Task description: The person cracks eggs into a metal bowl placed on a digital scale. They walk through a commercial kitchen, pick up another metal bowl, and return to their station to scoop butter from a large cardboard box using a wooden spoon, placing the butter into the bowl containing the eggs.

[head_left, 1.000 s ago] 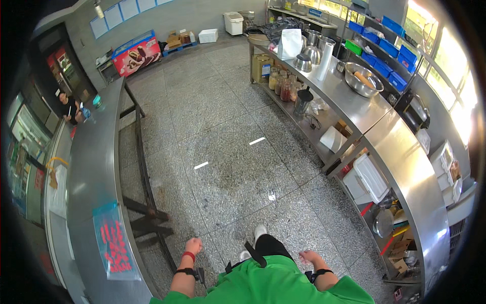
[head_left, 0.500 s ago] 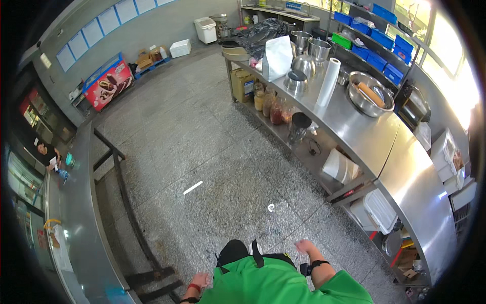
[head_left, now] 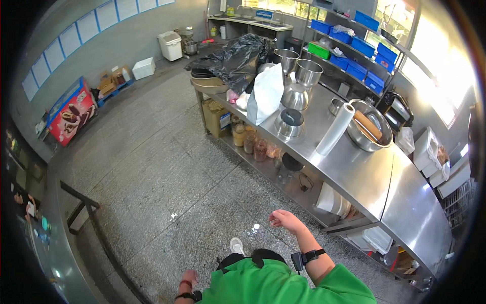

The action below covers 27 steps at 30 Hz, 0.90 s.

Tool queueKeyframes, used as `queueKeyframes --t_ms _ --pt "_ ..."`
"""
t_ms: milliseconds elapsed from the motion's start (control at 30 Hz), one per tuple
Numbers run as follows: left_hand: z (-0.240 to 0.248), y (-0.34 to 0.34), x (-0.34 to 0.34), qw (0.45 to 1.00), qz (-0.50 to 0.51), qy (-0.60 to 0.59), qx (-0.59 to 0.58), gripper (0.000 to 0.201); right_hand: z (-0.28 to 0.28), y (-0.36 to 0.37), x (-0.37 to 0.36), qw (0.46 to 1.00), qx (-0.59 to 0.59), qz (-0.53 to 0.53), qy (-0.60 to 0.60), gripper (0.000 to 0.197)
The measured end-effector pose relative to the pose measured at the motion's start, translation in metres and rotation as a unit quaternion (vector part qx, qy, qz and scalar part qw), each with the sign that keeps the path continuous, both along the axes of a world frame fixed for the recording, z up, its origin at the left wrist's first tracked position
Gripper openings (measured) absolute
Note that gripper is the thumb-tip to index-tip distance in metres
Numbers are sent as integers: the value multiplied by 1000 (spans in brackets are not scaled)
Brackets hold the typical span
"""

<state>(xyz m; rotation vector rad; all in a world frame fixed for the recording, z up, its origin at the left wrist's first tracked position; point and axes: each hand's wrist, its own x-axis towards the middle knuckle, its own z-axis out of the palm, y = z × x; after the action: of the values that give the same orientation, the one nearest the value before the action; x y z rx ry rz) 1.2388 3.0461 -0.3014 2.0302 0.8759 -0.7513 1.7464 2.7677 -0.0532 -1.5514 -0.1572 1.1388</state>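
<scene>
My right hand (head_left: 284, 221) is held out over the floor, left of the steel table (head_left: 364, 175). Its fingers are loosely bent and apart, with nothing in them. Low at my left side hangs my left hand (head_left: 190, 277), small and blurred; its fingers cannot be made out and no object shows in it. On the table stand a white bag (head_left: 265, 96), a steel container with a dark top (head_left: 290, 123), a white roll (head_left: 335, 129) and a large steel bowl (head_left: 365, 146) with a rolling pin (head_left: 368, 126) in it.
Jars (head_left: 249, 142) and a white bin (head_left: 363, 239) sit on the table's lower shelf. A steel counter (head_left: 63, 253) with a dark frame (head_left: 104, 240) runs along my left, a person (head_left: 24, 202) beyond it. Blue boxes (head_left: 362, 46) fill a rack; a chest freezer (head_left: 73, 114) stands far left.
I have moved forward and the view has turned right, so the table is nearer. My right hand has risen forward; a white shoe now shows below.
</scene>
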Motion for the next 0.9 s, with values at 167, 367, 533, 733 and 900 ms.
queueKeyframes --t_ms 167,367,533,733,900 --pt "41 152 220 945 250 -204 55 27 51 41 90 996 18 -87 -24 28" --pt "260 159 542 871 240 -319 -286 28 90 51 228 936 103 -332 46 34" --pt "302 130 720 882 103 -305 -344 32 48 83 351 895 45 -443 7 41" --pt "283 112 866 915 71 -201 -341 46 20 103 458 867 -6 -498 -25 45" --pt "305 97 969 878 135 -250 -385 56 59 108 568 917 -119 -379 -33 61"
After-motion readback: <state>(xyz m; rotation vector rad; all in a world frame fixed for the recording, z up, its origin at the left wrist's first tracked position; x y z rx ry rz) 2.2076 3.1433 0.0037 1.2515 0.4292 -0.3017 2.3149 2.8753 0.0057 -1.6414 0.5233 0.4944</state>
